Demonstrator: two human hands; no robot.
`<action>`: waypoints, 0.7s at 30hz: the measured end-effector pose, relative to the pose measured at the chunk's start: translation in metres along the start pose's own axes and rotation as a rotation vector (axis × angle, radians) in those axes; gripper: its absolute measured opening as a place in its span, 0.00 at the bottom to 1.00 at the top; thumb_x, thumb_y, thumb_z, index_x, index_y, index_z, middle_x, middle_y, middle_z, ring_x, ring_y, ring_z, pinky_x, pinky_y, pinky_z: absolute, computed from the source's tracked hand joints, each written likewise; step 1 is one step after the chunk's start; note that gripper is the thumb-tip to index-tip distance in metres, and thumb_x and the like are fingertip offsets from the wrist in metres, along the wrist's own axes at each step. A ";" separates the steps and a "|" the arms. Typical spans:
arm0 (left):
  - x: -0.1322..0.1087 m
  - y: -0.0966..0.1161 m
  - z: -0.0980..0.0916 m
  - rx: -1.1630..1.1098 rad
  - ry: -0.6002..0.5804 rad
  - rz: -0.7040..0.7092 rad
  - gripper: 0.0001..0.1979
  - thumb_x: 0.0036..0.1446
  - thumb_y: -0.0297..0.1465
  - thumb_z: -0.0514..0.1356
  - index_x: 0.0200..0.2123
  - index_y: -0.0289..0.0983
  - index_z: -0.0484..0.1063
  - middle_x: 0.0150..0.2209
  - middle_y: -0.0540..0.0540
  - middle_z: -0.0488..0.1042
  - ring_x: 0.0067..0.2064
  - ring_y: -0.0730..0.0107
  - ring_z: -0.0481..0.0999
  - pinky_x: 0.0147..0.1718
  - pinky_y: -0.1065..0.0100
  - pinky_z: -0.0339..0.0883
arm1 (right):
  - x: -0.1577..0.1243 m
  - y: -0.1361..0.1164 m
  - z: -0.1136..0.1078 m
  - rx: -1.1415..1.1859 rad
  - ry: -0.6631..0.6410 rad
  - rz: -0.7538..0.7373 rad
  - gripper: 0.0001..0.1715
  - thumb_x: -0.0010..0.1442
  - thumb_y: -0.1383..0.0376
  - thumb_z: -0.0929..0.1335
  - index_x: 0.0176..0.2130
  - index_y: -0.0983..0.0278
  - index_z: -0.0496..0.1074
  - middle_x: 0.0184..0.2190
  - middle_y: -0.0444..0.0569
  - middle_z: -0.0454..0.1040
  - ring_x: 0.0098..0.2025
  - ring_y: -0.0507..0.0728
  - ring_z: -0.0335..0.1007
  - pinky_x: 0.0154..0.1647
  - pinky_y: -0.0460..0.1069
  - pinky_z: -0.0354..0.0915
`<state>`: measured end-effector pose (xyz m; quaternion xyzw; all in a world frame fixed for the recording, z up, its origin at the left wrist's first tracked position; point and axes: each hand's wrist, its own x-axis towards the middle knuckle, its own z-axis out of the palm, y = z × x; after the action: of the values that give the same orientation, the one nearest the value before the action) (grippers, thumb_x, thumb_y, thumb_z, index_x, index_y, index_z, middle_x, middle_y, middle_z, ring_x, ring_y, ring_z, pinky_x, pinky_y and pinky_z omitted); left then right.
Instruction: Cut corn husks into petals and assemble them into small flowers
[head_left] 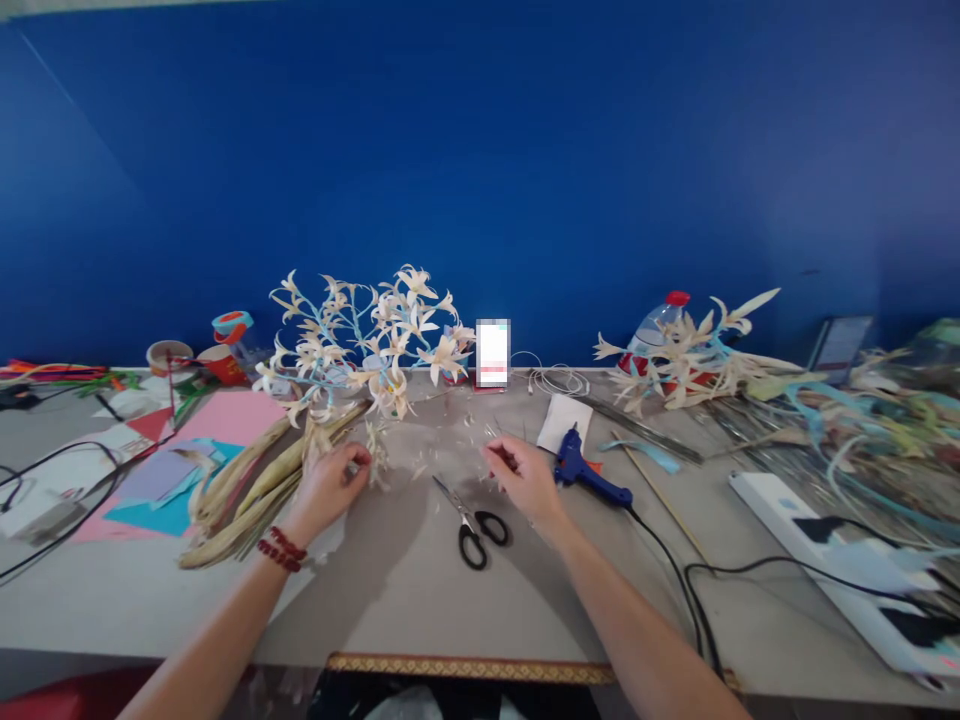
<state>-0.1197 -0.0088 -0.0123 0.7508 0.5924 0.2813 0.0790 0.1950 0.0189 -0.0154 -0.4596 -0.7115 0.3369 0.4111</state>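
My left hand (pixel 335 484) is closed, fingertips curled to the thumb, over the right end of a bundle of dried husk strips (pixel 259 492). My right hand (pixel 527 482) is closed in a pinch left of a blue glue gun (pixel 589 472). If either hand holds something, it is too small to make out. Between the hands lie black-handled scissors (pixel 472 525), their blades pointing away from me and slightly open. Pale husk flowers (pixel 416 320) on light-blue stems stand behind my left hand. Small pale scraps (pixel 418 470) lie on the table between my hands.
A white power strip (pixel 817 580) and black cables (pixel 675 560) lie at right, near a thin stick (pixel 664 495). More husk flowers (pixel 697 350) stand by a red-capped bottle (pixel 664 325). Coloured paper (pixel 240 417) spreads at left. A blue wall (pixel 480 160) rises behind the table.
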 end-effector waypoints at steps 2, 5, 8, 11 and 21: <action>-0.003 0.000 0.001 -0.083 -0.054 -0.054 0.08 0.58 0.34 0.53 0.35 0.38 0.70 0.32 0.49 0.75 0.28 0.70 0.71 0.24 0.72 0.60 | 0.000 0.000 0.004 -0.003 -0.065 0.007 0.11 0.63 0.58 0.63 0.33 0.61 0.70 0.22 0.42 0.70 0.23 0.51 0.65 0.24 0.44 0.59; -0.004 0.000 0.005 -0.121 -0.072 -0.072 0.10 0.60 0.36 0.52 0.39 0.38 0.70 0.34 0.48 0.76 0.30 0.69 0.72 0.25 0.72 0.62 | -0.001 -0.003 0.009 -0.023 -0.154 -0.009 0.12 0.62 0.59 0.64 0.30 0.62 0.70 0.22 0.42 0.70 0.23 0.51 0.65 0.25 0.44 0.60; -0.002 -0.004 0.009 -0.137 -0.079 -0.072 0.15 0.60 0.35 0.52 0.48 0.38 0.68 0.35 0.47 0.76 0.33 0.66 0.74 0.30 0.70 0.65 | -0.002 -0.005 0.011 -0.031 -0.189 -0.019 0.12 0.62 0.59 0.64 0.29 0.62 0.69 0.22 0.42 0.70 0.24 0.51 0.65 0.25 0.44 0.60; -0.001 -0.010 0.008 -0.139 -0.130 -0.076 0.19 0.59 0.34 0.53 0.53 0.38 0.65 0.32 0.49 0.76 0.31 0.67 0.74 0.31 0.69 0.66 | -0.003 -0.004 0.011 -0.045 -0.189 -0.008 0.12 0.63 0.60 0.64 0.30 0.62 0.70 0.23 0.42 0.70 0.24 0.51 0.65 0.25 0.44 0.60; -0.008 0.009 -0.003 0.190 -0.067 -0.054 0.14 0.61 0.35 0.50 0.35 0.39 0.75 0.34 0.45 0.79 0.35 0.60 0.76 0.35 0.66 0.65 | -0.006 0.000 0.020 -0.078 -0.231 -0.018 0.11 0.63 0.60 0.64 0.31 0.62 0.71 0.23 0.42 0.71 0.24 0.51 0.64 0.25 0.44 0.56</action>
<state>-0.1152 -0.0191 -0.0082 0.7475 0.6336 0.1963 0.0349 0.1788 0.0116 -0.0254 -0.4269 -0.7709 0.3558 0.3112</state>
